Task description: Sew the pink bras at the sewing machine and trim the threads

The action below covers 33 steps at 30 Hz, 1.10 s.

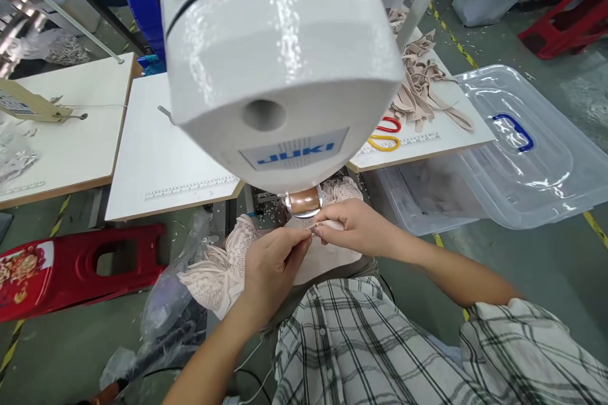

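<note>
My left hand [278, 259] and my right hand [354, 224] meet fingertip to fingertip, just below the head of a white sewing machine [285, 63]. Pale beige lace garment pieces, seemingly a bra [242, 243], spread over my lap and up beneath the machine. My left thumb and index finger pinch its edge. Between my right fingers is a narrow pale piece [333, 225]; whether it is folded fabric or a small tool is unclear. Smooth beige cloth [327, 259] hangs below both hands. The needle area is hidden behind the machine head.
Yellow-and-red-handled scissors [386, 142] and beige fabric strips [418, 98] lie on the right tabletop [427, 145]. A clear lidded bin [536, 164] stands right of it. To the left are a white tabletop [156, 145], a red stool [80, 266] and plastic bags [166, 297].
</note>
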### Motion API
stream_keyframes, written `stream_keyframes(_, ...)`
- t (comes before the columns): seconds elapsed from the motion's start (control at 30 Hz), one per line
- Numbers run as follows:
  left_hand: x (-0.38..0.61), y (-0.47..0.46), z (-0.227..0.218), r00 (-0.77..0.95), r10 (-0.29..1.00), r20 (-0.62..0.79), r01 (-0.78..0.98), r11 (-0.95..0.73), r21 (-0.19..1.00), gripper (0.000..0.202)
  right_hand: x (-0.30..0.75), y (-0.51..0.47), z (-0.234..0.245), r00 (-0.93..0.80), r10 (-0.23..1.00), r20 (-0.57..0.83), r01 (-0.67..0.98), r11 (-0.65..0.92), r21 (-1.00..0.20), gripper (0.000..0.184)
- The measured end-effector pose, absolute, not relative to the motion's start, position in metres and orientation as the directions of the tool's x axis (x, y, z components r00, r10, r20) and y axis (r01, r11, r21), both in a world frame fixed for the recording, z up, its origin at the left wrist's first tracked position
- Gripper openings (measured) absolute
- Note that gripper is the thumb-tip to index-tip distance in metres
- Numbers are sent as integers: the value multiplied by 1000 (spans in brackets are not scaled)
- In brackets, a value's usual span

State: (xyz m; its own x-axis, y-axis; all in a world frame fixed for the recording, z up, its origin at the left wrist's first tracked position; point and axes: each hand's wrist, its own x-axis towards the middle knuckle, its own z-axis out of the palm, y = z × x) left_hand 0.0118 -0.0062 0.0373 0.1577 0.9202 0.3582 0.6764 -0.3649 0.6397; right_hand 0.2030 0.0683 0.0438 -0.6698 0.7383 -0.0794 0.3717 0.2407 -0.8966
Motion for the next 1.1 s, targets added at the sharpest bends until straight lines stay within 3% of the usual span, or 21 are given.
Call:
stream_keyframes(0.2, 12, -4, 36, 150, 944, 295, 652, -319, 688, 16, 206, 73, 47, -733, 654, -187, 330, 102, -938, 16)
stream_keyframes(0.4, 9, 5, 39, 236, 947, 216, 647, -320, 693, 20, 209, 74, 48, -755, 643, -128, 333, 209, -920, 15)
stream_keyframes(0.57, 4, 14, 45, 403, 914, 49, 685, -337, 646, 29, 209, 70, 46, -759, 637, -137, 357, 230, -905, 14)
stream_keyframes(0.73, 9, 12, 42, 382, 900, 211, 807, -437, 398, 40, 210, 61, 45, -672, 735, 89, 372, 439, -818, 17)
stream_keyframes(0.83, 14, 12, 42, 297, 931, 212, 808, -363, 465, 41, 207, 67, 50, -628, 759, 171, 390, 497, -775, 17)
stream_keyframes(0.9, 14, 14, 41, 182, 967, 180, 822, -250, 512, 39, 202, 79, 56, -628, 761, 163, 393, 491, -777, 15)
stream_keyframes(0.97, 9, 18, 37, 124, 966, 227, 845, -223, 486, 33, 196, 93, 62, -640, 759, 118, 431, 482, -763, 14)
stream_keyframes(1.1, -9, 27, 24, 366, 757, 541, 818, -539, 201, 22, 188, 111, 71, -663, 747, 43, 527, 507, -682, 19)
